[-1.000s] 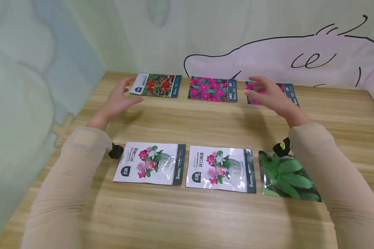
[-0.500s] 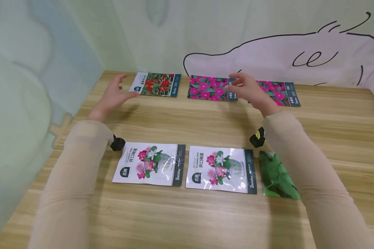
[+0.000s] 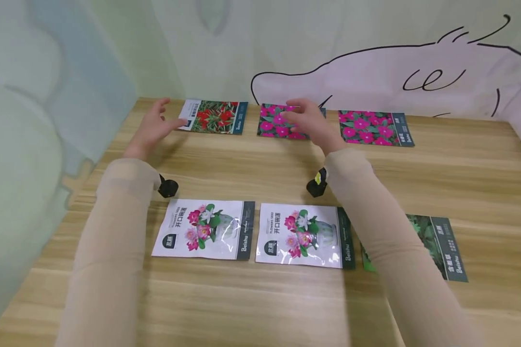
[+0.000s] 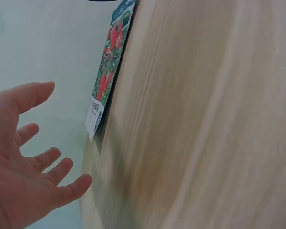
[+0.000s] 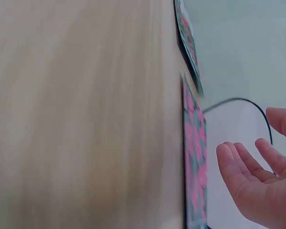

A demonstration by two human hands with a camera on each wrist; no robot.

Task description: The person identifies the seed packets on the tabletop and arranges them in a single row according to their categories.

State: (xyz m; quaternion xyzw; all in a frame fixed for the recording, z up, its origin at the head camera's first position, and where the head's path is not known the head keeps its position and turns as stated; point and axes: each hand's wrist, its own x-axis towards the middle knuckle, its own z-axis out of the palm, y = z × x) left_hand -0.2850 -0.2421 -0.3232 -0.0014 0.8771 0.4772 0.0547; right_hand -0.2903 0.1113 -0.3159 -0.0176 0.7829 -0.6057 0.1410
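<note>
My left hand [image 3: 154,126] hovers at the left end of a seed packet with red flowers [image 3: 219,117] in the back row. In the left wrist view its fingers are spread and loosely bent, apart from that packet [image 4: 107,71]. Over the middle packet with pink flowers [image 3: 271,123] hangs my right hand [image 3: 311,123], covering part of it. The right wrist view has its relaxed fingers holding nothing, beside the pink-flower packet [image 5: 195,157]. A second pink-flower packet [image 3: 369,127] lies further right, behind the right forearm.
Two white packets with lotus pictures, one left [image 3: 204,229] and one centre [image 3: 304,233], lie in the front row. A green-leaf packet [image 3: 434,236] at the right is partly hidden by the right sleeve. Walls [image 3: 191,53] border the wooden table [image 3: 243,308].
My right hand has swept left, from above the right pink-flower packet to above the middle one. The left hand has shifted slightly left. The packets stay where they were.
</note>
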